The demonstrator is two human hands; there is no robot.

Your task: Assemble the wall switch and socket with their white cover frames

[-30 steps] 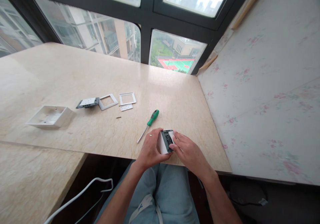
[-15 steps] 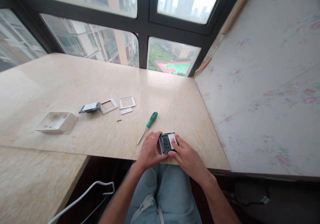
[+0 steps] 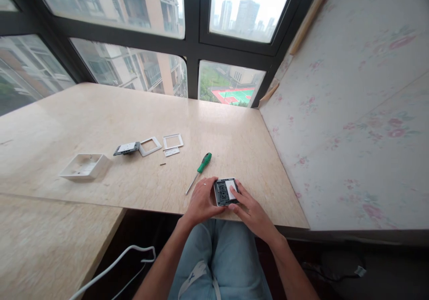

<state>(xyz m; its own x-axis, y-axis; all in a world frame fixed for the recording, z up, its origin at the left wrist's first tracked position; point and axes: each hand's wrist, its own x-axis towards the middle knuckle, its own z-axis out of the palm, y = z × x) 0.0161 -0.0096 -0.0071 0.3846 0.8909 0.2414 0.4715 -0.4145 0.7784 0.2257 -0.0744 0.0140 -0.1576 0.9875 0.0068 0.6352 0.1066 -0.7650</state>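
A wall switch with a dark grey inner face and a white rocker plate on its right half sits at the table's front edge, between both hands. My left hand grips its left side, fingers at the back corner and thumb at the front. At its right side is my right hand, with a finger on the white plate and the thumb by the near edge. Just left of the hands lies a screwdriver with a green handle, its tip toward me.
Farther left are a white mounting box, a second switch module, two white frames, a small white plate and a screw. A papered wall bounds the right, windows the back. A white cable hangs at lower left.
The view has shifted slightly, so the things on the left appear farther right. Both hands stay on the switch, with almost no movement of the fingers.
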